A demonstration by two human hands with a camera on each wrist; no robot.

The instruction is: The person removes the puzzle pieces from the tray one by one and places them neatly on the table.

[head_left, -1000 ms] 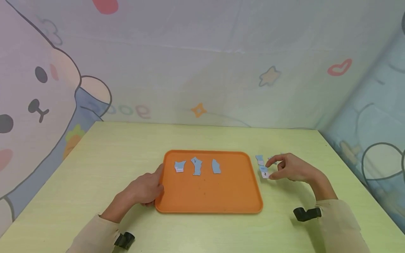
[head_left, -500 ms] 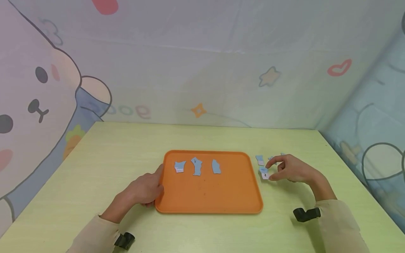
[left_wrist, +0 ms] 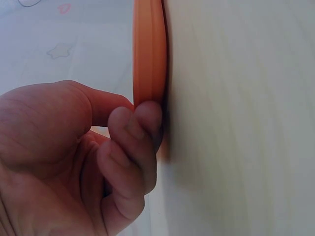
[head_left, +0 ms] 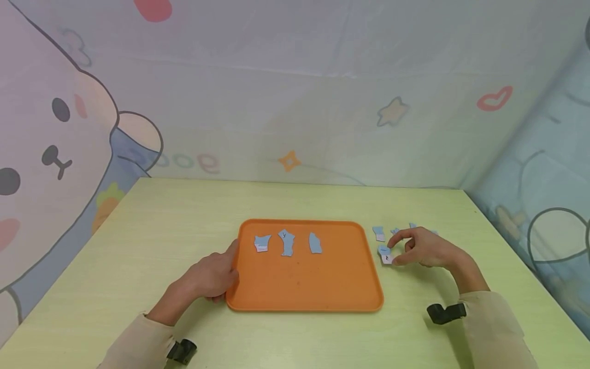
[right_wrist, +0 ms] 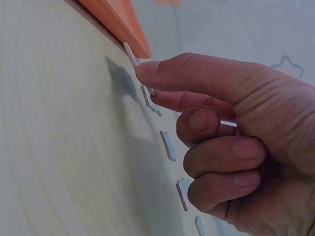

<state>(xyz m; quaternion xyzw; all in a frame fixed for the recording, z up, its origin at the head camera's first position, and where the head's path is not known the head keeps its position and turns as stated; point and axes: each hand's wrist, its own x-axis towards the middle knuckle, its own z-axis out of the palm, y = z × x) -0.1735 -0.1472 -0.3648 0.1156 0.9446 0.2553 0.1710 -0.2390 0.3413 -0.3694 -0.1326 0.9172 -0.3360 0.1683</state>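
Note:
My right hand [head_left: 426, 248] pinches a flat, light blue and white puzzle piece [head_left: 385, 254] with a dark printed mark, just off the tray's right side. The right wrist view shows this puzzle piece [right_wrist: 131, 55] on edge between thumb and index finger, slightly above the table, the other fingers curled in. My left hand [head_left: 214, 274] grips the left rim of an orange tray [head_left: 299, 284]; its fingers curl against the tray's outer wall [left_wrist: 148, 54] in the left wrist view. On the tray lie three puzzle pieces: blue-white [head_left: 262, 243], forked [head_left: 287, 243] and narrow blue [head_left: 315, 243].
More puzzle pieces lie right of the tray, one [head_left: 378, 233] near its corner and others partly behind my right hand. The right wrist view has several in a row, including one puzzle piece [right_wrist: 168, 146]. A printed cloth [head_left: 258, 102] hangs behind the pale table [head_left: 193, 205].
My right hand and the pinched puzzle piece have shifted slightly toward me, away from the piece behind it. More loose pieces show beyond the hand. The left hand and tray stay put.

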